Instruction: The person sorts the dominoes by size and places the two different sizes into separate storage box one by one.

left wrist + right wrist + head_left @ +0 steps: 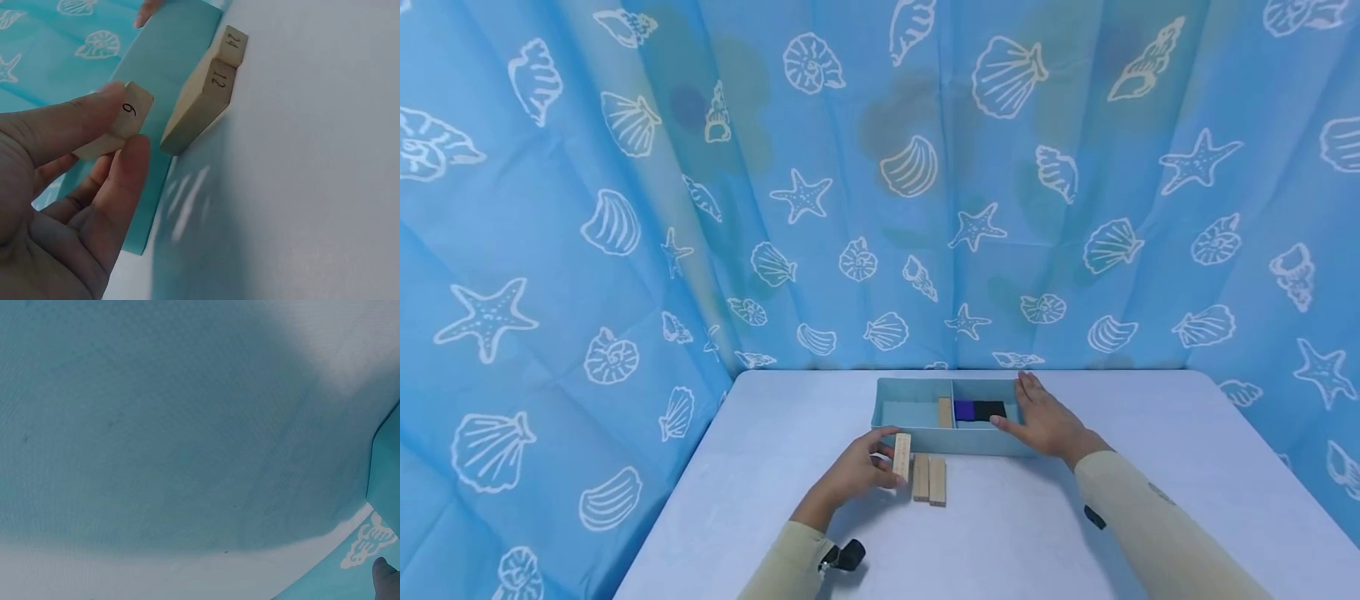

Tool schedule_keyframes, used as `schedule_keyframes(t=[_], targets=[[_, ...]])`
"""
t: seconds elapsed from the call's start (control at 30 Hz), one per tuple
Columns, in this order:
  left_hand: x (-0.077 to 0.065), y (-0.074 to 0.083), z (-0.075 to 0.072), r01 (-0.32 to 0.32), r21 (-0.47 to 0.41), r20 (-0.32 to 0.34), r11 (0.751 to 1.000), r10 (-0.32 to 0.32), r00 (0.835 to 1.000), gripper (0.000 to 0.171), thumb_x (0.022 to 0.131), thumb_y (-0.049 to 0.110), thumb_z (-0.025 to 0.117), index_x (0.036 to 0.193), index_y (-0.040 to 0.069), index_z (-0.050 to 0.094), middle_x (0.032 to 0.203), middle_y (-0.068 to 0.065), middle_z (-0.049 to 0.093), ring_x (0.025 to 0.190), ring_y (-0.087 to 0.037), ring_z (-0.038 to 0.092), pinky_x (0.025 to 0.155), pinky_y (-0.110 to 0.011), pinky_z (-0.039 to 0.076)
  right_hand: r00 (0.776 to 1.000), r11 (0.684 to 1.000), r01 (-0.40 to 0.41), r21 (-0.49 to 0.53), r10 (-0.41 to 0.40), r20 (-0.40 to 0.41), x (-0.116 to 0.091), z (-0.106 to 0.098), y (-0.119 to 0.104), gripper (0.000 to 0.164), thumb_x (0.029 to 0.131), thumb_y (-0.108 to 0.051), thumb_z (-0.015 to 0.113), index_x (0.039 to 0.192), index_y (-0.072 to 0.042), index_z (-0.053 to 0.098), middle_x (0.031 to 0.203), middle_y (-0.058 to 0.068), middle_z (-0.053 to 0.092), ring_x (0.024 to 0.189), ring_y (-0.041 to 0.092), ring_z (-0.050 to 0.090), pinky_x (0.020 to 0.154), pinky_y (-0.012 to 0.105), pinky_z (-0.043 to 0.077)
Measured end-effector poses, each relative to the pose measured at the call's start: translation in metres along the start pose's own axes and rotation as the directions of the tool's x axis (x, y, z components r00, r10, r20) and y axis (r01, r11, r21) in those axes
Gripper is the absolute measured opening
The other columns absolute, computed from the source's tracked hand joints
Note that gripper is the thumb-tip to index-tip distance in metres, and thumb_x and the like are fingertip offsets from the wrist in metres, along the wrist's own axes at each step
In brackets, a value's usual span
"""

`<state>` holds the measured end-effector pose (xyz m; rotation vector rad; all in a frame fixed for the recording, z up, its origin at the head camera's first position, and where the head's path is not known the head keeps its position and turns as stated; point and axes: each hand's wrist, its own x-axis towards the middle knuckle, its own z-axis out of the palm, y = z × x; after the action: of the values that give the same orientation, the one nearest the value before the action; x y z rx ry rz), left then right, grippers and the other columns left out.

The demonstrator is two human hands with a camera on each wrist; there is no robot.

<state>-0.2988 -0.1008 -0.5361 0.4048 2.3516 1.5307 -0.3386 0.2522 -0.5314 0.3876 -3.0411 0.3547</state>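
My left hand pinches a wooden block between thumb and fingers, in front of a light-blue divided box. In the left wrist view, the end of this block bears the number 6. Two more wooden blocks, a nearer one and its neighbour, lie side by side on the table, their ends marked 12 and 24. My right hand rests on the box's right end with extended fingers. Only a fingertip of it shows in the right wrist view.
A wooden block stands in the left compartment against the divider. The right compartment holds a purple piece and a black piece. The white table meets a blue shell-patterned curtain behind the box.
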Motion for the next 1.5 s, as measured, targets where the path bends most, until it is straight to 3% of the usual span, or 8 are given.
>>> schedule_keyframes(t=[0.3,0.73,0.97,1.23,1.5], targets=[[0.0,0.001,-0.006,0.019,-0.032,-0.037,0.999,-0.02,0.999,0.082,0.07,0.001,0.086,0.141,0.021,0.049,0.105,-0.005,0.057,0.089,-0.021,0.06,0.073,-0.034,0.054,1.0,1.0,-0.008,-0.001,0.008,0.01,0.002,0.0,-0.004,0.104,0.092,-0.068,0.045,0.148,0.014,0.016,0.157,0.029,0.008,0.144,0.045,0.007,0.113,0.056,0.015],[-0.003,0.006,-0.012,-0.011,-0.036,-0.059,0.999,0.009,0.998,0.085,0.071,0.002,0.086,0.144,0.011,0.044,0.098,-0.007,0.057,0.085,-0.02,0.058,0.072,-0.032,0.052,1.0,1.0,-0.001,-0.007,0.001,0.0,0.004,0.0,-0.002,0.105,0.091,-0.07,0.043,0.148,0.014,0.016,0.157,0.029,0.008,0.144,0.045,0.008,0.113,0.056,0.015],[-0.002,0.011,-0.014,-0.047,-0.113,-0.053,0.992,0.041,0.998,0.08,0.074,0.002,0.083,0.144,0.008,0.044,0.097,-0.01,0.059,0.084,-0.021,0.057,0.071,-0.03,0.051,1.0,1.0,-0.004,-0.007,0.004,0.001,0.003,0.001,-0.001,0.103,0.092,-0.068,0.045,0.148,0.014,0.016,0.157,0.029,0.008,0.144,0.045,0.007,0.113,0.056,0.015],[0.012,0.022,-0.024,-0.078,-0.128,-0.037,0.989,0.074,0.997,0.074,0.078,0.006,0.081,0.143,0.009,0.045,0.101,-0.012,0.058,0.088,-0.023,0.057,0.074,-0.031,0.052,1.0,1.0,0.0,-0.025,0.0,-0.008,0.003,0.0,0.0,0.104,0.091,-0.07,0.042,0.148,0.014,0.017,0.157,0.029,0.009,0.144,0.044,0.008,0.113,0.055,0.016],[0.029,0.033,-0.028,-0.041,-0.185,0.01,0.982,0.043,0.999,0.073,0.084,0.007,0.076,0.148,0.008,0.04,0.11,-0.014,0.054,0.095,-0.024,0.062,0.083,-0.035,0.055,1.0,1.0,-0.005,-0.022,0.005,0.0,0.0,-0.003,-0.001,0.102,0.092,-0.067,0.044,0.148,0.014,0.018,0.157,0.029,0.01,0.143,0.045,0.009,0.113,0.055,0.016]])
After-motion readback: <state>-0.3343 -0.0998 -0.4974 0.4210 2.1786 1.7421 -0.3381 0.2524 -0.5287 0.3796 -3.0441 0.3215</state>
